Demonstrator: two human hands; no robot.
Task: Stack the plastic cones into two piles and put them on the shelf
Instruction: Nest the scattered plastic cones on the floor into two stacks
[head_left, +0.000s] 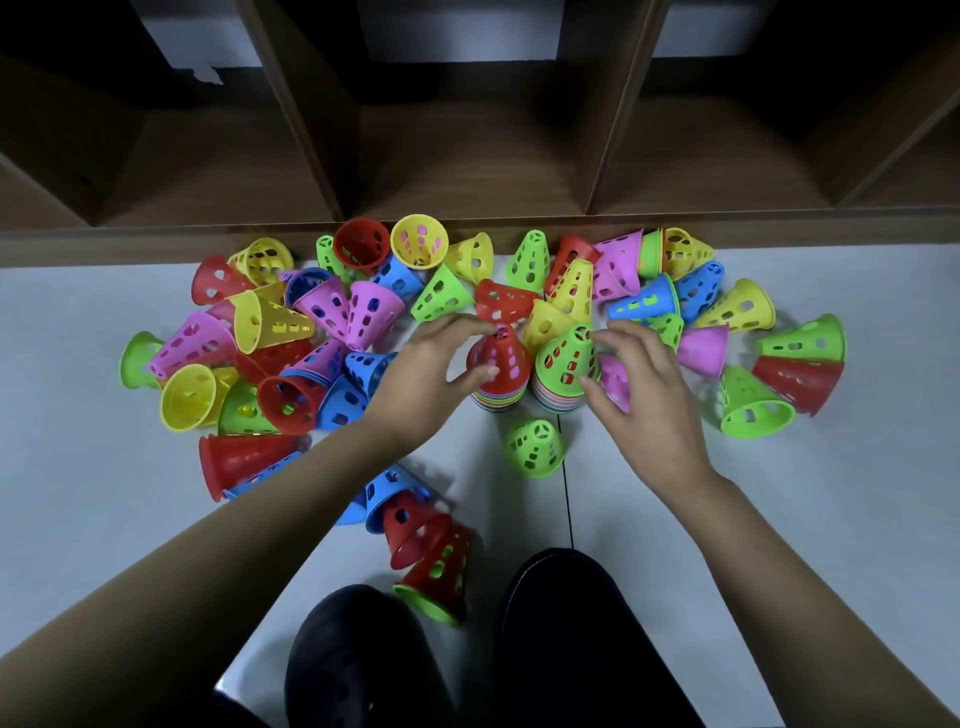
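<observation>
Two piles stand upright on the floor (831, 519), mid-scene, side by side: red-topped pile (506, 358) on the left, green-topped pile (563, 358) on the right. Each shows a band of multicolour rims at its base. Can't tell whether the two bases touch.

Left hand (436, 364) is on the red-topped pile: fingers curled over the tip, thumb against the side wall, pinching the top cone. Right hand (644, 384) is on the green-topped pile: index fingertip at the tip, thumb on the lower side wall, other fingers loosely spread. The pinch looks light.

A single green cone (535, 447) stands upright just near of the piles, apart from them.

Loose cones (270, 322) in red, yellow, pink, blue and green lie tipped over in a heap left of the piles, with more to the right and along the far side, up to the shelf's front edge. Some are nested in short runs. A blue-red-green run (421, 540) lies on its side near-left, beside the left forearm.

Wooden shelf (467, 156) spans the far side, with open compartments split by upright dividers. The floor is light grey with a seam running toward the piles. Knees in dark trousers (363, 660) are at the near edge.
</observation>
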